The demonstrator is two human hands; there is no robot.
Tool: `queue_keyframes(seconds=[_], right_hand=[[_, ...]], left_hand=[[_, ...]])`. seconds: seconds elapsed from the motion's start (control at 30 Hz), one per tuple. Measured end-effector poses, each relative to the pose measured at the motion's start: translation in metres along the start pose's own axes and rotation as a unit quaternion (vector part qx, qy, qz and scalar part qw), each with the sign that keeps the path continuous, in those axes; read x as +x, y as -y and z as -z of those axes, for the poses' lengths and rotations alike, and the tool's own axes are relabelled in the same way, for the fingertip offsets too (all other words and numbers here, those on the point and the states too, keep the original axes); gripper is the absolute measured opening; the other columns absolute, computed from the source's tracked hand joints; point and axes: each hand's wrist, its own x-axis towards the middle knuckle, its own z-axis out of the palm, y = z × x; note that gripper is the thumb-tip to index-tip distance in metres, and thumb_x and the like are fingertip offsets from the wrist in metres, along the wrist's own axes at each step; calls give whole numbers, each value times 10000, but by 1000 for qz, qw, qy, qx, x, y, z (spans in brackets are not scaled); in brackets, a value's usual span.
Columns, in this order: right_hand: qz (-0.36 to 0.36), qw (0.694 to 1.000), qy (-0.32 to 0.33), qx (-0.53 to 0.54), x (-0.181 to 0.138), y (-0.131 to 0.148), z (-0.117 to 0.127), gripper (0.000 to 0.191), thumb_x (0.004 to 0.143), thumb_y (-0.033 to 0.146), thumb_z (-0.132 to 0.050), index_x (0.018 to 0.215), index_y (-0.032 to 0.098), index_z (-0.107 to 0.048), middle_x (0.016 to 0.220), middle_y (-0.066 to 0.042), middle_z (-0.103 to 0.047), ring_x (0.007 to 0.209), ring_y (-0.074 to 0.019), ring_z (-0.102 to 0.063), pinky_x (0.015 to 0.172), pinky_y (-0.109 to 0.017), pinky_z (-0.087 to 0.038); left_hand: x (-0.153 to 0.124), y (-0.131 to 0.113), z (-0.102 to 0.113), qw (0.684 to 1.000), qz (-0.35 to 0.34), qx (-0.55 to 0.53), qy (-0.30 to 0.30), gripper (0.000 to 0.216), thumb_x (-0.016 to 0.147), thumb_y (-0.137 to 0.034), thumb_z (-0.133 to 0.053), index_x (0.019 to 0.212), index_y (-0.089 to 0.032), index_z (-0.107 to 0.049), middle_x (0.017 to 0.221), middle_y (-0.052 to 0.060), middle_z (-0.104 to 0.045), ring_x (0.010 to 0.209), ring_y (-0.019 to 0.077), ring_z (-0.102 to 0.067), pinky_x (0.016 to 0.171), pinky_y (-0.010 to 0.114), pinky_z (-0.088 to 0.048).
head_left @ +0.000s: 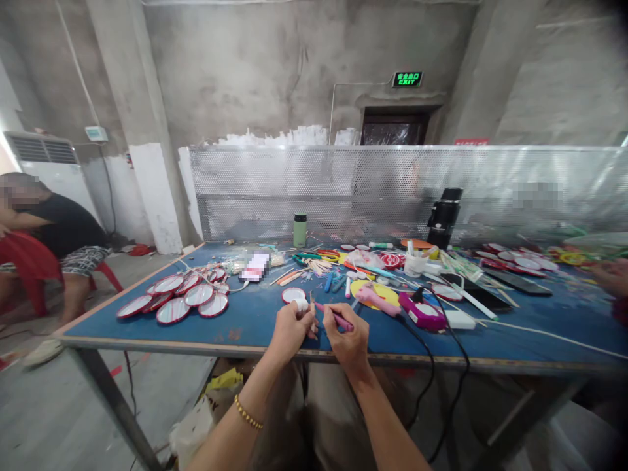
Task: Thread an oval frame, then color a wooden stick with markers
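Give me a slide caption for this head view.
Left hand pinches a white stick, right hand holds a pink tool, over a cluttered blue table.

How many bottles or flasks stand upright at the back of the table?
2: a green flask at the back centre-left, and a black flask at the back centre-right, both before the mesh screen. Clutter may hide others.

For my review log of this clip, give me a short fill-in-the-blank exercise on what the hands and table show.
1. The right hand holds a ____ pen-like tool.
2. The left hand, with a small white piece, wears a ____ bracelet.
3. The round red-rimmed discs lie on a ____ table.

Missing words: pink; gold; blue
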Motion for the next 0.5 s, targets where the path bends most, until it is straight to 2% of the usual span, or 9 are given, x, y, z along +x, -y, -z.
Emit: queue_keyframes(seconds=[0.1, 0.3, 0.5], right_hand=[[-1, 1000, 11, 6, 0, 0, 0, 163, 918, 233, -561, 789, 195, -652, 673, 0, -684, 574, -120, -626, 595, -211, -514], [1, 1000, -9, 3, 0, 0, 0, 165, 918, 240, -566, 780, 196, -643, 671, 0, -682, 565, -120, -620, 594, -217, -518], [2, 1000, 10, 1, 1, 1, 0, 170, 923, 241, -559, 785, 195, -647, 665, -1, -685, 569, -124, -631, 599, -216, -519]], left_hand=[[0, 0, 0, 1000, -1, 1, 1, 182, 754, -310, -642, 644, -185, -568, 511, -26, -611, 405, 116, -551, 449, 214, -440], [0, 2, 1, 1000, -1, 1, 3, 173, 751, -299, -640, 642, -186, -567, 525, -24, -621, 410, 114, -557, 454, 211, -441], [1, 4, 0, 1000, -2, 1, 4, 191, 773, -312, -634, 651, -186, -559, 522, -29, -609, 412, 111, -551, 460, 211, -443]])
